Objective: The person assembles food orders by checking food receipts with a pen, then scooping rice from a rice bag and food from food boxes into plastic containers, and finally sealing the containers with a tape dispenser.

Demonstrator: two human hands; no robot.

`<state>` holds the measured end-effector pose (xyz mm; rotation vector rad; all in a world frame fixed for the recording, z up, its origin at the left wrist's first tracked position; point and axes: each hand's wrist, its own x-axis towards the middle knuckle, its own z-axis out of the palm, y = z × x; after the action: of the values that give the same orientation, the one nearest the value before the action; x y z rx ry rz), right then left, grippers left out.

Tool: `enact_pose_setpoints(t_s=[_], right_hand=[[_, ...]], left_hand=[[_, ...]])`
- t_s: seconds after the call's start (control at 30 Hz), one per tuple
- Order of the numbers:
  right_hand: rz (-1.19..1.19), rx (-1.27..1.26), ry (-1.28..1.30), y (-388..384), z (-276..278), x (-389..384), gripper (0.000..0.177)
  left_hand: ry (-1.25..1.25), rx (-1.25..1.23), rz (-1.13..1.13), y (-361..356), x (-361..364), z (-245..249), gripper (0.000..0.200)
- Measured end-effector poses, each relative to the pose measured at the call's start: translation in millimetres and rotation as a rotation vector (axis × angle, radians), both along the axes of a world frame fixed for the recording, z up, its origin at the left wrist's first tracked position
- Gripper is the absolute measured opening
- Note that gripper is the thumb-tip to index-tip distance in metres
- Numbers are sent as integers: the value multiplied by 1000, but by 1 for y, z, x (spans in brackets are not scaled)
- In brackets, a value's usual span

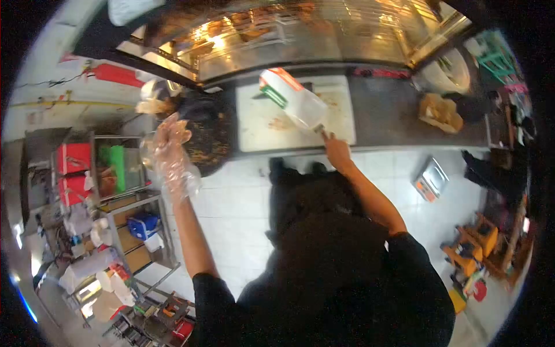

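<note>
My left hand (170,151) wears a clear plastic glove and grips a brownish piece of fried food (178,128). It hovers at the left edge of a dark round tray (211,144) of fried crumbs. My right hand (337,151) is bare and pinches the corner of a white bag with red and green print (291,97). The bag hangs tilted over a white cutting board (341,110) on the counter.
A lit glass display case (300,34) with fried food runs behind the counter. A crumpled brown paper bag (442,113) lies on the counter's right. A small scale (430,179) sits lower right. Metal shelves (130,220) with red and blue boxes stand at left.
</note>
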<state>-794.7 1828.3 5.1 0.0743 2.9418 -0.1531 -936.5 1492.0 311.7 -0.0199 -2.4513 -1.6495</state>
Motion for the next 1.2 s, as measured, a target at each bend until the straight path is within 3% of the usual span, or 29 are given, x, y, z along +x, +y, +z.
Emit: enact_pose_setpoints(t_s=[0.03,0.07,0.1,0.23,0.3,0.33,0.37,0.43,0.47,0.53,0.63,0.77,0.9,0.97,1.03,1.07,1.13,1.17,1.2], right_hand=[[-31,-87,15,-2,4,-2,60],[51,34,124,2,-10,-1,60],[-8,-7,-34,-3,11,-5,61],[5,-59,-69,0,15,-5,63],[-33,-67,-89,-2,18,-5,63],[-61,-76,-106,-3,20,-6,63],[-52,-94,-74,-2,23,-5,63],[-85,-95,-9,1,19,0,65],[-131,-82,21,-1,11,7,66],[-272,-289,36,3,50,18,63],[-496,-392,112,17,93,53,57],[-752,-579,413,40,95,110,36],[-960,-667,634,59,111,137,29],[-1206,-664,862,71,114,145,25],[-1537,-1225,1081,71,117,149,29],[-1548,-1339,1112,72,104,155,30],[-1616,-1878,882,73,52,176,39],[-1515,-1940,792,62,49,177,45],[-1497,-1834,705,49,66,169,49]], left_hand=[[66,-10,-31,-4,-17,5,29],[165,-142,-9,2,-27,19,28],[255,-271,9,9,-35,34,28],[375,-438,-15,35,-76,77,27],[658,-899,-121,31,-115,82,32],[660,-883,-140,32,-133,78,32],[909,-1298,-28,31,-151,68,28],[1277,-2131,132,-33,-245,-3,32],[1175,-2080,-16,-26,-272,-3,32],[820,-1781,-266,2,-303,16,32],[609,-1694,-379,26,-341,27,31],[555,-1691,-419,40,-362,25,31],[560,-1681,-433,45,-371,23,30],[566,-1673,-436,44,-374,21,30],[572,-1666,-441,38,-371,15,30],[587,-1654,-434,38,-370,15,30],[624,-1648,-397,31,-362,20,29],[633,-1647,-373,25,-357,26,29],[639,-1644,-345,21,-352,31,29]])
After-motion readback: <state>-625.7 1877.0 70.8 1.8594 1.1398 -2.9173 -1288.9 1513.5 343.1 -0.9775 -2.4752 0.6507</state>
